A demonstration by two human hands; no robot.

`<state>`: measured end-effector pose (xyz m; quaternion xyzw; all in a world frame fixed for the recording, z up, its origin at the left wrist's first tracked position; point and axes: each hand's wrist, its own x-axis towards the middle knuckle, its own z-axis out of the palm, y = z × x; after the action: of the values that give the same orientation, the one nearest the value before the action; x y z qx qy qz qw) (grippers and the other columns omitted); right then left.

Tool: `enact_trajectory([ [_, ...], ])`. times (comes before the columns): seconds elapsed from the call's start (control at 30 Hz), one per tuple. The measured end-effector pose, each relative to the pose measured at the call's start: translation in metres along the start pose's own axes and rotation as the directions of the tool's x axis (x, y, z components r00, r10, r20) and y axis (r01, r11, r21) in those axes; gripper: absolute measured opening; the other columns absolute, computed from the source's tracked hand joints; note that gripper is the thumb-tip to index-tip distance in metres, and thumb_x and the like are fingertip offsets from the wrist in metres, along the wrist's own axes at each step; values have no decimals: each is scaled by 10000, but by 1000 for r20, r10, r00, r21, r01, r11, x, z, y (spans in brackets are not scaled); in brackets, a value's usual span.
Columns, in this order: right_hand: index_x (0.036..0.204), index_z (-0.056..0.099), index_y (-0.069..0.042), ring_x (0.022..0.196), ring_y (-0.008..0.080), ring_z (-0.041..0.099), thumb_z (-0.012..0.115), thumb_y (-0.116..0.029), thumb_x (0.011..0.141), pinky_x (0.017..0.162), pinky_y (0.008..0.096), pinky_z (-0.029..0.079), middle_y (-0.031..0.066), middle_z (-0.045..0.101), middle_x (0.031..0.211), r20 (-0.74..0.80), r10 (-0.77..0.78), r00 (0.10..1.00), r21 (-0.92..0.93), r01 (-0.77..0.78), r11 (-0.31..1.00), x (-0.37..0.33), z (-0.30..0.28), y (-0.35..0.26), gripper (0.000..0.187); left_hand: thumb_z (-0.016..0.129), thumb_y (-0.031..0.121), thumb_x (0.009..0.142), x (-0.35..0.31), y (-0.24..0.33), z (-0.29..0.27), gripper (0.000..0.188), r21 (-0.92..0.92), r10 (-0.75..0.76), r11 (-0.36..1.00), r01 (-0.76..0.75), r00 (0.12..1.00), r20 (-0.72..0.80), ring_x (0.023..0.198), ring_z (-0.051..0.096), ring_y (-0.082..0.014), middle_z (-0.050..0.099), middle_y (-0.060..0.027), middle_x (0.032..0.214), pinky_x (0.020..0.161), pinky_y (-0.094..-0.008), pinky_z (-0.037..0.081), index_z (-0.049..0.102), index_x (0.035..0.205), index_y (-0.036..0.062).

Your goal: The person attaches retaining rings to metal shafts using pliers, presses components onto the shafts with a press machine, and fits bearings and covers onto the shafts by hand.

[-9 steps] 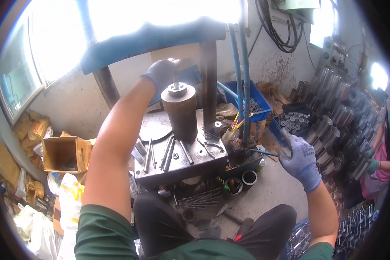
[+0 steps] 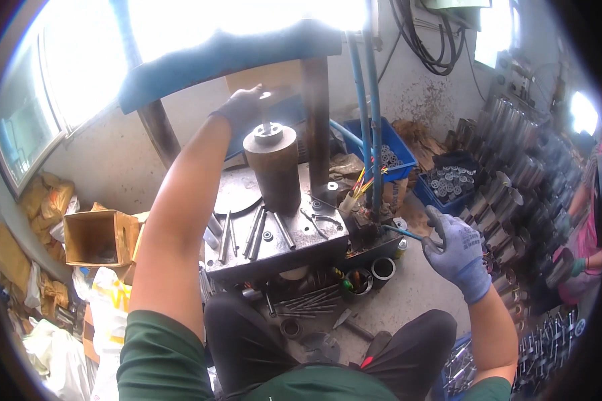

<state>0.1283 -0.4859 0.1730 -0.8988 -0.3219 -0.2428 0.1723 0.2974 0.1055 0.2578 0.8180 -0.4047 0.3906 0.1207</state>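
Observation:
A brown metal cylinder stands upright on the steel press table, with a thin shaft sticking out of its top. My left hand, in a grey glove, reaches over the cylinder and closes around the tip of that shaft. My right hand, also gloved, grips a thin blue-handled lever at the right side of the machine. Several metal rods lie flat on the table in front of the cylinder.
A blue press frame and blue pipes rise behind the table. An open cardboard box sits left. Blue bins of metal parts and rows of steel cylinders fill the right. Another person's sleeve shows at far right.
My left hand has risen slightly above the cylinder top to the shaft tip. My right hand stays at the lever.

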Motion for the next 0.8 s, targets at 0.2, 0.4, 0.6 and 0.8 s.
enact_trajectory([
  [0.2,1380,640,-13,1079,349,706,730,-244,878,935,449,564,169,737,1180,63,70,996,-1,-70,998,-8,-7,-8,559,682,128,960,-2,-61,60,304,-273,-688,613,741,671,277,1244,667,-246,701,-85,1276,971,-325,575,717,1252,54],
  [0.4,1397,624,-26,1079,360,710,732,-241,883,939,446,564,173,738,1183,143,16,990,87,-28,996,0,-10,-17,568,620,196,1041,-54,-131,36,209,-670,-460,647,365,887,39,989,682,-254,692,-111,1086,862,-351,581,689,1139,24],
  [0.6,1392,626,-30,1063,364,716,748,-211,866,916,453,568,174,740,1146,207,47,977,102,-69,992,-17,-14,-3,569,553,248,1109,47,20,75,305,-568,-948,134,812,272,164,869,715,-266,734,-174,1023,818,-388,585,677,1133,-29],
  [0.8,1384,635,-39,972,361,729,751,-194,852,864,439,581,188,732,1067,200,-28,979,164,-5,986,2,-14,-9,566,596,424,988,25,11,34,418,-125,-851,512,850,481,-212,1026,745,-348,768,-228,1075,931,-461,572,711,1090,37],
])
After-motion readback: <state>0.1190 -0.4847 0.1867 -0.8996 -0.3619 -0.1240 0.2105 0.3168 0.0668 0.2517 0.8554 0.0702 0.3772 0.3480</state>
